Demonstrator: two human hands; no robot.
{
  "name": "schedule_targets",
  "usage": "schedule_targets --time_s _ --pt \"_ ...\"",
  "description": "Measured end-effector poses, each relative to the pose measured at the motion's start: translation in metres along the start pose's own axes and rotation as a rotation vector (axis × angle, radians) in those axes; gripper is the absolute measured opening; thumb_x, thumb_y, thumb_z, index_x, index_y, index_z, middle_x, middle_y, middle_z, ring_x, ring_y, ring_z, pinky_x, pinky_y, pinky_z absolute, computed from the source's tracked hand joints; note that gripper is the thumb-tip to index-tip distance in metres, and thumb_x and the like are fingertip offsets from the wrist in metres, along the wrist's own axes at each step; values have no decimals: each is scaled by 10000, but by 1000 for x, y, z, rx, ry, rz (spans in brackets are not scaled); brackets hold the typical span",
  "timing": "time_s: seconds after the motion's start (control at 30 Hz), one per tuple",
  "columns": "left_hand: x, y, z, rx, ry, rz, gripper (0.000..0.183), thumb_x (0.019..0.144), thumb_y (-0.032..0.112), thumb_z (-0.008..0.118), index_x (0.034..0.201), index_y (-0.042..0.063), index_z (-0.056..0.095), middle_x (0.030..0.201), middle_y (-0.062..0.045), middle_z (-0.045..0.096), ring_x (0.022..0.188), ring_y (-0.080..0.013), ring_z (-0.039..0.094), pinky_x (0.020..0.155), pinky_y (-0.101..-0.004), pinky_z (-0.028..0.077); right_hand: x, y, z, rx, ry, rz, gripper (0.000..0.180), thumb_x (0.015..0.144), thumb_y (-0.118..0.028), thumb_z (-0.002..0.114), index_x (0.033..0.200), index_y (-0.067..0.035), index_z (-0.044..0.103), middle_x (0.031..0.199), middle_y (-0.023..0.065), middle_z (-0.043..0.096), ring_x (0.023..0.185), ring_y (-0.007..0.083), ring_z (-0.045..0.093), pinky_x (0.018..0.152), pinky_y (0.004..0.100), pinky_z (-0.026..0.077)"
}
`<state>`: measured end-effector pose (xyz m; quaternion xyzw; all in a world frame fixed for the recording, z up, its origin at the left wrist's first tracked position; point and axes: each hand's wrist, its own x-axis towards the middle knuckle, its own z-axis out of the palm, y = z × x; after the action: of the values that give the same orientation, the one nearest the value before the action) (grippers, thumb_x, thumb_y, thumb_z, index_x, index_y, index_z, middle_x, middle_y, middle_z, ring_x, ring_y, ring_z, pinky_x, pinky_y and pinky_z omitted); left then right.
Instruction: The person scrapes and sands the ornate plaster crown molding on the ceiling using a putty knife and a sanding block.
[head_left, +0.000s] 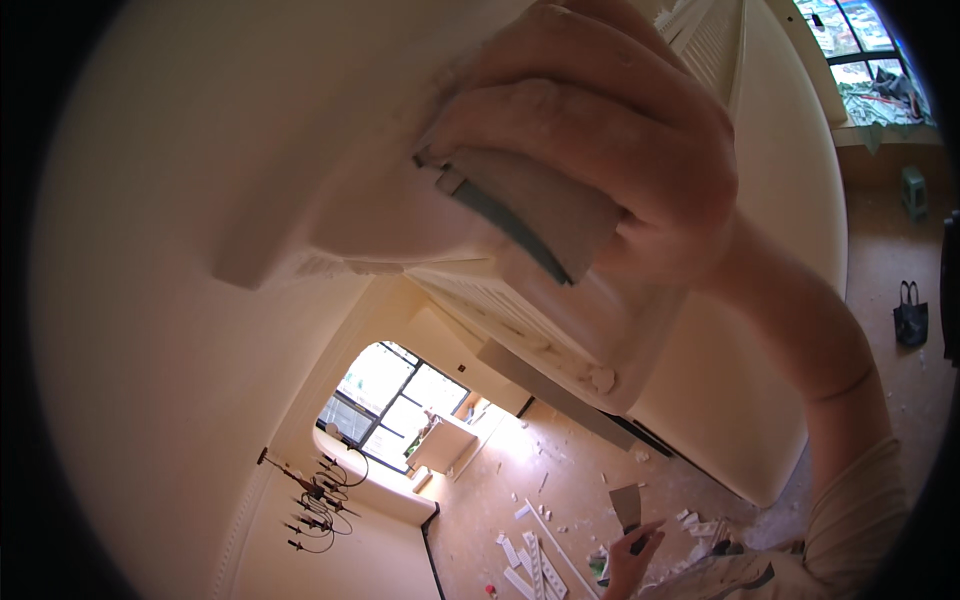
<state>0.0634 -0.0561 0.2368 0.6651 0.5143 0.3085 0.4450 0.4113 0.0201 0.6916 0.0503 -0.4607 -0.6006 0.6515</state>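
My right hand (600, 135) is raised close to the camera, gripping a thin grey scraper blade (547, 210) with a dark green strip along one edge. Its fingertips are at a pale plastered surface (405, 210) with a raised, squared moulding (255, 247); whether the blade touches it I cannot tell. Lower down, in front of my shirt, my left hand (637, 555) holds a putty knife (626, 506) by its dark handle, the flat grey blade pointing away from the hand. Pale fluted trim (525, 300) runs behind my right hand, with carved ornament along it.
White moulding offcuts (532, 562) and a long thin strip (559, 544) litter the floor. A dark chandelier (319, 491) hangs at lower left. A board-like box (442, 442) stands by the window (390, 397). At right are a black bag (910, 315) and a green stool (914, 191).
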Motion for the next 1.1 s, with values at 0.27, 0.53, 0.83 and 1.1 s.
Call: schedule_targets --time_s 0.27,0.53,0.83,1.1 --pt "-2 0 -3 26 13 40 206 939 149 750 1129 79 788 719 94 536 628 -25 415 550 -227 314 1 -2 2 -3 4 3 233 796 -110 817 982 -14 716 949 143 688 829 267 673 739 330 555" --pt "-8 12 3 498 61 172 220 938 152 752 1143 79 784 718 93 534 630 -28 418 552 -226 315 3 -4 1 -5 8 5 220 792 -106 823 961 -17 715 947 140 684 836 265 668 743 327 550" --pt "-6 -9 -5 6 -5 27 230 945 150 748 1163 84 779 720 97 531 631 -28 413 549 -225 309 6 -4 0 -12 17 2 207 787 -102 830 937 -21 713 946 137 679 843 263 662 747 323 545" --pt "-7 -16 -4 -38 12 9 233 943 150 755 1167 91 781 739 100 541 635 -24 412 553 -220 313 7 -3 0 50 31 29 202 771 -94 836 908 -19 708 940 130 673 847 253 656 741 319 538"
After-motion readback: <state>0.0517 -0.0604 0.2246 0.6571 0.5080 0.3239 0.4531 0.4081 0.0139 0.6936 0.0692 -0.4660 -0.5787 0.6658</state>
